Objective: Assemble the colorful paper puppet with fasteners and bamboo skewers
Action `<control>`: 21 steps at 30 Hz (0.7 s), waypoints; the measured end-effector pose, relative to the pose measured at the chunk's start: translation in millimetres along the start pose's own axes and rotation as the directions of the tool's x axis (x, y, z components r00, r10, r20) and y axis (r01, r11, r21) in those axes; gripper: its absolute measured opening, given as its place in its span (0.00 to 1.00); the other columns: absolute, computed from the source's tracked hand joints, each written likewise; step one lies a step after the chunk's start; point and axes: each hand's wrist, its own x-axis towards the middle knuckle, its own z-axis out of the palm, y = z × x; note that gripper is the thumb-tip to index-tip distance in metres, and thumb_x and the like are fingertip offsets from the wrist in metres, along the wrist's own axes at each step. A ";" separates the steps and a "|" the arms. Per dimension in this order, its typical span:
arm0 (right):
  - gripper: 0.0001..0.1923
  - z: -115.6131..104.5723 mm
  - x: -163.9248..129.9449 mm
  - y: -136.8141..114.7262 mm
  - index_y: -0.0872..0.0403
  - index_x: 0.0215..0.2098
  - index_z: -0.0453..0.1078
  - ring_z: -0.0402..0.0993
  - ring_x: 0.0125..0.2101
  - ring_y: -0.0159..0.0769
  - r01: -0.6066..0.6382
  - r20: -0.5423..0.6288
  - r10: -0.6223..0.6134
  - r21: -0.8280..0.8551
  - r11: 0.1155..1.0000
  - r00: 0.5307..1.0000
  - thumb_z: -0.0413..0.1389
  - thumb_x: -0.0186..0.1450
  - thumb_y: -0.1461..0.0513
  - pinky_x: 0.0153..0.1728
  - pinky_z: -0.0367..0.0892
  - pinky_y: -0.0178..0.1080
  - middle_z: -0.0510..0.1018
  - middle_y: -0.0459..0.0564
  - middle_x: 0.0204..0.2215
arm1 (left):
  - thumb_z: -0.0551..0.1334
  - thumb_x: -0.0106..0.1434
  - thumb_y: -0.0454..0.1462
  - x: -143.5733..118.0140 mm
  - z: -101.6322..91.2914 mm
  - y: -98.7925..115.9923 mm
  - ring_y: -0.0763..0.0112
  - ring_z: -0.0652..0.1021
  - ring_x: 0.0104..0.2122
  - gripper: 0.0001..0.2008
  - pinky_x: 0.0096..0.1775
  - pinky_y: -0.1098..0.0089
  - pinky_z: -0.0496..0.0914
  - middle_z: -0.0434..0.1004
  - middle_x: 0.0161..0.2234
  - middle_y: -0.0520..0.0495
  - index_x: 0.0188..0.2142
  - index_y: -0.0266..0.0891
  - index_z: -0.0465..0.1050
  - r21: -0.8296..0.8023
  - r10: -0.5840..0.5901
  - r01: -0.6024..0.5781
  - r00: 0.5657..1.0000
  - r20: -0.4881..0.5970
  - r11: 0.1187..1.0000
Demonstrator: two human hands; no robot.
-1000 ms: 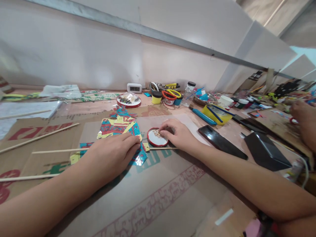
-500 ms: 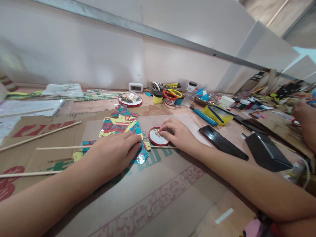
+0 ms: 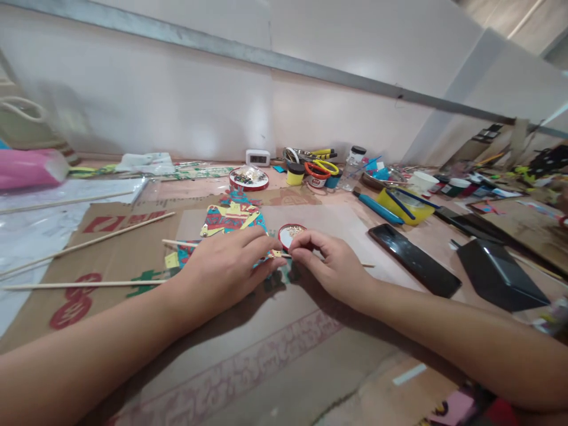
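Observation:
A flat cut-out figure [image 3: 231, 220] in teal, red and yellow lies on the cardboard sheet [image 3: 248, 349], with a thin wooden stick [image 3: 177, 243] running under it. My left hand [image 3: 224, 269] lies palm down on the figure's lower part, fingers pressing it. My right hand [image 3: 331, 263] has left the small red-rimmed lid [image 3: 290, 232] of tiny gold beads and is pinched at the figure's lower right edge, fingertips close to my left fingers. Whether a bead sits in the pinch cannot be seen.
A black phone [image 3: 415, 259] and a dark case [image 3: 499, 273] lie to the right. At the back stand paint pots [image 3: 294, 173], scissors [image 3: 320, 167], a yellow bowl [image 3: 406, 208], a clock [image 3: 258, 157] and a second bead lid [image 3: 249, 177]. Loose sticks [image 3: 84, 284] lie left.
My right hand drew back from the bead lid to the figure's edge beside my left fingers. The view shifted left, and the other person's hand at far right dropped out of sight.

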 end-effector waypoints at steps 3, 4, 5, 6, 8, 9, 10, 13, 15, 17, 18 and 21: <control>0.05 6.4 -4.4 -0.6 0.53 0.33 0.69 0.70 0.29 0.29 -0.010 0.026 0.008 0.059 0.998 1.000 0.54 0.67 0.63 0.32 0.64 0.32 0.76 0.43 0.28 | 0.54 0.71 0.44 0.0 -2.9 3.3 0.68 0.77 0.31 0.13 0.28 0.69 0.66 0.77 0.36 0.48 0.40 0.40 0.73 0.004 0.040 -0.040 0.999 0.000 0.999; 0.05 7.1 -5.2 -0.2 0.53 0.33 0.69 0.70 0.28 0.29 -0.016 0.032 0.013 0.080 0.997 0.999 0.54 0.67 0.63 0.31 0.64 0.32 0.76 0.43 0.27 | 0.54 0.71 0.43 -0.1 -3.1 4.0 0.68 0.76 0.31 0.12 0.28 0.69 0.65 0.77 0.36 0.49 0.40 0.40 0.72 0.002 0.047 -0.047 0.999 0.005 0.999; 0.05 7.2 -5.9 0.2 0.53 0.33 0.69 0.70 0.27 0.29 -0.023 0.038 0.019 0.099 0.995 0.999 0.54 0.67 0.63 0.31 0.64 0.32 0.75 0.42 0.26 | 0.55 0.70 0.42 -0.2 -3.2 4.5 0.68 0.76 0.31 0.10 0.28 0.69 0.65 0.76 0.35 0.49 0.40 0.41 0.72 -0.003 0.053 -0.053 0.999 0.010 0.999; 0.05 6.9 -6.6 0.3 0.53 0.32 0.69 0.69 0.27 0.28 -0.028 0.047 0.023 0.118 0.993 0.999 0.55 0.66 0.62 0.30 0.65 0.32 0.75 0.42 0.26 | 0.55 0.70 0.41 -0.2 -3.2 5.1 0.68 0.76 0.31 0.09 0.28 0.69 0.65 0.76 0.35 0.50 0.40 0.41 0.72 -0.008 0.059 -0.059 0.998 0.013 0.998; 0.05 6.2 -7.9 -0.2 0.54 0.32 0.70 0.69 0.26 0.28 -0.039 0.057 0.031 0.148 0.988 0.998 0.55 0.66 0.62 0.30 0.65 0.32 0.75 0.42 0.25 | 0.56 0.69 0.39 -0.2 -3.1 6.4 0.68 0.76 0.31 0.07 0.28 0.69 0.65 0.76 0.36 0.50 0.40 0.41 0.72 -0.012 0.069 -0.069 0.998 0.004 0.998; 0.05 6.0 -8.5 -0.5 0.54 0.32 0.70 0.69 0.26 0.28 -0.041 0.057 0.032 0.160 0.986 0.998 0.55 0.66 0.62 0.30 0.65 0.32 0.75 0.42 0.25 | 0.56 0.69 0.39 -0.2 -3.2 7.2 0.68 0.76 0.31 0.07 0.28 0.69 0.65 0.76 0.35 0.51 0.39 0.41 0.72 -0.012 0.073 -0.073 0.997 -0.006 0.997; 0.05 6.1 -9.0 -0.9 0.54 0.32 0.70 0.70 0.27 0.29 -0.042 0.058 0.032 0.170 0.985 0.998 0.55 0.66 0.61 0.30 0.65 0.33 0.75 0.43 0.25 | 0.56 0.69 0.38 -0.1 -3.4 8.0 0.69 0.76 0.31 0.06 0.28 0.69 0.65 0.76 0.35 0.51 0.39 0.41 0.72 -0.013 0.072 -0.072 0.997 -0.015 0.997; 0.04 7.1 -9.8 -0.8 0.54 0.34 0.71 0.71 0.29 0.30 -0.026 0.051 0.016 0.188 0.982 0.999 0.56 0.66 0.62 0.32 0.67 0.34 0.76 0.44 0.27 | 0.57 0.68 0.36 0.2 -3.8 9.8 0.69 0.76 0.31 0.05 0.29 0.69 0.66 0.76 0.34 0.51 0.37 0.41 0.71 -0.039 0.046 -0.047 0.999 -0.024 0.998; 0.03 8.0 -9.7 0.2 0.54 0.35 0.71 0.72 0.30 0.30 -0.008 0.049 -0.001 0.194 0.981 0.999 0.56 0.65 0.63 0.34 0.68 0.34 0.77 0.44 0.29 | 0.57 0.67 0.35 0.1 -3.9 10.2 0.70 0.76 0.32 0.04 0.30 0.70 0.66 0.76 0.34 0.52 0.37 0.40 0.71 -0.069 0.021 -0.022 1.000 -0.014 0.997; 0.02 8.3 -9.7 1.6 0.54 0.36 0.71 0.73 0.31 0.30 0.001 0.051 -0.012 0.196 0.981 0.999 0.56 0.65 0.64 0.35 0.68 0.34 0.78 0.45 0.30 | 0.57 0.67 0.35 -0.2 -3.8 9.9 0.70 0.76 0.32 0.04 0.30 0.71 0.66 0.75 0.34 0.52 0.38 0.40 0.71 -0.089 0.001 -0.001 1.000 0.001 0.996; 0.03 8.1 -9.7 2.3 0.54 0.36 0.71 0.73 0.31 0.30 -0.001 0.057 -0.011 0.201 0.980 0.998 0.56 0.65 0.64 0.35 0.68 0.34 0.78 0.45 0.30 | 0.57 0.67 0.35 -0.4 -3.7 9.6 0.71 0.76 0.32 0.04 0.30 0.71 0.66 0.76 0.35 0.52 0.38 0.40 0.71 -0.093 -0.006 0.006 1.000 0.005 0.996; 0.03 7.1 -10.1 3.8 0.55 0.36 0.70 0.72 0.30 0.30 -0.014 0.073 -0.002 0.226 0.974 0.997 0.55 0.66 0.63 0.34 0.68 0.34 0.77 0.46 0.29 | 0.57 0.68 0.36 -0.4 -3.2 8.7 0.71 0.76 0.32 0.05 0.30 0.71 0.65 0.76 0.35 0.52 0.38 0.41 0.71 -0.091 -0.014 0.015 1.000 0.004 0.996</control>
